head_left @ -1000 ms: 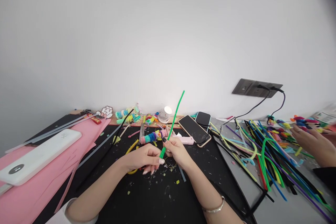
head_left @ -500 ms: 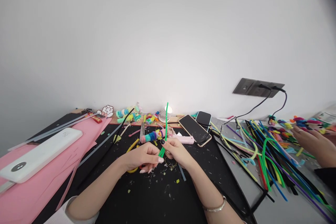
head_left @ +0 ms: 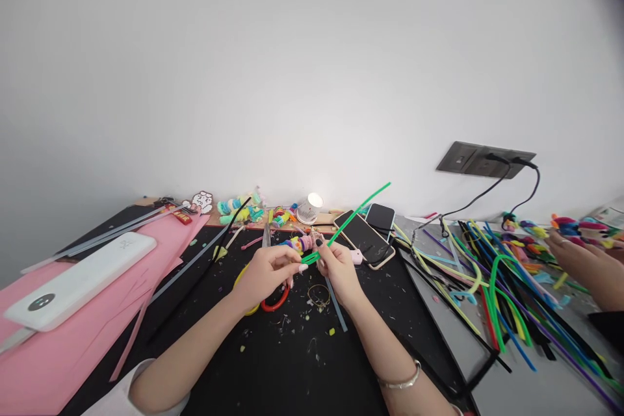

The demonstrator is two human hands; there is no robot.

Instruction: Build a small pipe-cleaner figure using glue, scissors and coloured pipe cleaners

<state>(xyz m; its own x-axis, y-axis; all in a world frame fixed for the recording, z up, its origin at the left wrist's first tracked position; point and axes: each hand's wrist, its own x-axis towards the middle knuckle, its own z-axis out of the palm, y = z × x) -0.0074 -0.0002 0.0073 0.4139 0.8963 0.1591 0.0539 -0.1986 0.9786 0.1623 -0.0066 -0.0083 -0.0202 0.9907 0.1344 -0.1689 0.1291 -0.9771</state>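
A green pipe cleaner is held between my two hands above the black table. Its folded loops lie between my fingers, and one long free end slants up to the right. My left hand pinches the looped part from the left. On the other side, my right hand grips it between thumb and fingers. Partly hidden behind my left hand are scissors with red and yellow handles. A multicoloured fuzzy stick with a pink handle lies just behind my hands.
At left, a white power bank rests on pink sheets. Two phones and a paper cup stand near the wall. Many pipe cleaners spread over the grey table at right, beside another person's hand.
The green pipe cleaner has swung from upright to slanting right. My hands have turned and risen slightly, uncovering the scissors' red handle. My view has shifted a little.
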